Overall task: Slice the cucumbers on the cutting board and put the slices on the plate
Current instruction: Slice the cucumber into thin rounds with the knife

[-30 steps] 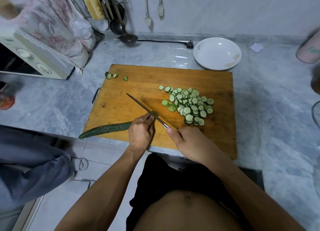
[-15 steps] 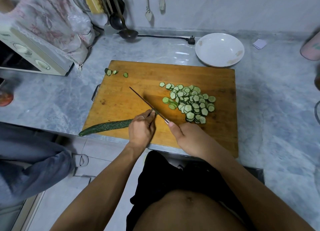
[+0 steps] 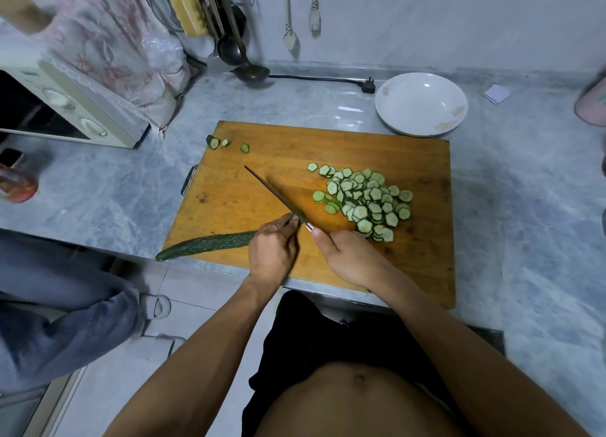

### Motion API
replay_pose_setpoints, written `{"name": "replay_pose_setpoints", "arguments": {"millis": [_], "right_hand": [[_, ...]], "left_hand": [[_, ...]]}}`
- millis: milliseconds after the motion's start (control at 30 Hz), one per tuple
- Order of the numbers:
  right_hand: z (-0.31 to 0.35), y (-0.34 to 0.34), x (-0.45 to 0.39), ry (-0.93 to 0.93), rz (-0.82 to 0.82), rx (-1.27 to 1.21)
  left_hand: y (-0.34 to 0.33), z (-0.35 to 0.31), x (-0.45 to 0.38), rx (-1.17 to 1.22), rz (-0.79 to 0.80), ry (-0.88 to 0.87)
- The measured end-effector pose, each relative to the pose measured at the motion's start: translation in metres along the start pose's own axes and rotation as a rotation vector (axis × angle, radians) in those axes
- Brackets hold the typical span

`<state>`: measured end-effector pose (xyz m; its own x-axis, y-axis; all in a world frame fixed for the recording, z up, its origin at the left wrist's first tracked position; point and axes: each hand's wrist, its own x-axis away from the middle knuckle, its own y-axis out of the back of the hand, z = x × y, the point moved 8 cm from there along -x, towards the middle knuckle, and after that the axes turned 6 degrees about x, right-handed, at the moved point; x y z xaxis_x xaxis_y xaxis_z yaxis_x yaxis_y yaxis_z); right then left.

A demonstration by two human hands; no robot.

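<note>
A wooden cutting board [image 3: 249, 187] lies on the grey marble counter. A long dark green cucumber [image 3: 206, 244] lies across its near left edge, the tip hanging over the counter edge. My left hand [image 3: 272, 249] grips its cut end with curled fingers. My right hand [image 3: 347, 256] holds the handle of a knife [image 3: 272, 192], whose blade lies right against my left fingers at the cut end. A heap of several cucumber slices [image 3: 364, 200] sits right of the blade. The white plate [image 3: 421, 103] stands behind the board at the right with nothing in it.
Three small cucumber end pieces [image 3: 226, 143] lie at the board's far left corner. A microwave [image 3: 65, 108] under a floral cloth stands at the left, ladles [image 3: 242, 59] hang at the back. Another person's leg in blue trousers [image 3: 49, 321] is at the left.
The knife blade works at the cucumber's cut end beside my left fingers; both hands stay in nearly the same place. The camera view shifts slightly.
</note>
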<state>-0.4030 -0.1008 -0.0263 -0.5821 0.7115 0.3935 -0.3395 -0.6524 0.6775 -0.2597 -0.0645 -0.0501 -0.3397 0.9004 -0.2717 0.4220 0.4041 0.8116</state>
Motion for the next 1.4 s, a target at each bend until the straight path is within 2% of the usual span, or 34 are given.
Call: {"name": "replay_pose_setpoints", "arguments": {"millis": [267,734,1401], "right_hand": [[0.006,0.008,0.023,0.068,-0.012,0.053],[0.002,0.005,0.041,0.048,-0.007,0.050],[-0.001,-0.017,-0.001,-0.028,0.006,-0.008]], "left_hand": [[0.000,0.000,0.000,-0.022,0.008,-0.024],[-0.001,0.002,0.002,-0.009,0.017,0.012],[-0.001,0.003,0.001,-0.001,0.007,0.017]]}}
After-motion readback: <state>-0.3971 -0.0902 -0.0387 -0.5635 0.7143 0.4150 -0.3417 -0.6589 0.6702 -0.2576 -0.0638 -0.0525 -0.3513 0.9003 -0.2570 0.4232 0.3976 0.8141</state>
